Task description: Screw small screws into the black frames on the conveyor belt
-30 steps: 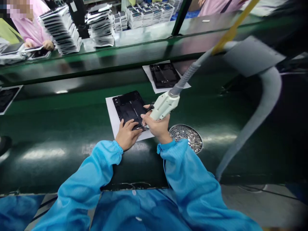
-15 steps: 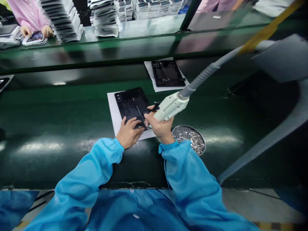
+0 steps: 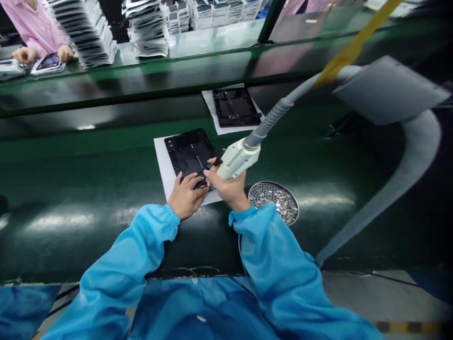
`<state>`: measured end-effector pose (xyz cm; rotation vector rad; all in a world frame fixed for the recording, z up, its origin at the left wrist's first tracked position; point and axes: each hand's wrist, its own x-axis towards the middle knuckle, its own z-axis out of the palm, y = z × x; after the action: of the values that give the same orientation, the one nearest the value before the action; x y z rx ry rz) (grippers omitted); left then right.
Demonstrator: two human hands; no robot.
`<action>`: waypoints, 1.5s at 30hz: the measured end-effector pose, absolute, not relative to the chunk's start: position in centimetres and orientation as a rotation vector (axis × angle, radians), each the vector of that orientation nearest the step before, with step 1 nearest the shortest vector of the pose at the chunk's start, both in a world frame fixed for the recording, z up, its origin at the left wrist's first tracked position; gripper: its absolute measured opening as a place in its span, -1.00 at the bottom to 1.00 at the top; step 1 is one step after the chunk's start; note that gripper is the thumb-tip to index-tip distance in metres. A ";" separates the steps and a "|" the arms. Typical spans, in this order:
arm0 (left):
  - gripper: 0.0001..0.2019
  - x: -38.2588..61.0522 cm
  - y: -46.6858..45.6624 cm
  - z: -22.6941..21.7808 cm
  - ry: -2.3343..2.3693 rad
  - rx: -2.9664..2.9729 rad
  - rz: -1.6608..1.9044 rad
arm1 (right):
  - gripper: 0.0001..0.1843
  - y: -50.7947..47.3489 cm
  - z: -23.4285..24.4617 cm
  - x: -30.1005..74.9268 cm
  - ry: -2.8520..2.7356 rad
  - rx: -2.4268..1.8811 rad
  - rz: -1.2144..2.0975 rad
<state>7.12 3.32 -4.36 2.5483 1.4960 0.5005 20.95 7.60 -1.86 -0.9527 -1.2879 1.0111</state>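
Note:
A black tablet shell (image 3: 189, 152) lies on a white sheet (image 3: 163, 166) on the green belt (image 3: 88, 184). My left hand (image 3: 184, 196) rests flat on the shell's near edge, fingers stretched out. My right hand (image 3: 226, 186) is wrapped round a pale electric screwdriver (image 3: 236, 158), whose tip meets the shell's near right corner. A grey ribbed hose (image 3: 279, 113) runs from the tool up to the right.
A round dish of small screws (image 3: 274, 200) sits just right of my right hand. A second black shell on paper (image 3: 233, 107) lies farther up the belt. Across the line, a person in pink (image 3: 38, 35) works beside tall stacks of packed parts (image 3: 85, 30).
The view shifted slightly; both hands and the screwdriver stay on the shell's near edge, with only small movement of the tool.

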 end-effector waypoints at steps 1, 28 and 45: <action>-0.72 7.1 3.3 -4.3 1.493 2.549 0.497 | -0.78 7.6 -1.9 20.9 -1.288 -0.951 1.011; -0.64 6.2 3.1 -4.3 1.548 2.649 0.467 | -0.74 7.6 1.2 29.9 -1.130 -0.946 0.775; -0.71 5.8 2.8 -4.7 1.632 2.591 0.714 | -0.77 8.4 -0.6 29.4 -1.155 -1.021 0.801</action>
<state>5.76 2.84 -4.69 2.5910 1.6322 0.7142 29.39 8.45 -0.65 -1.0213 -1.1545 0.8012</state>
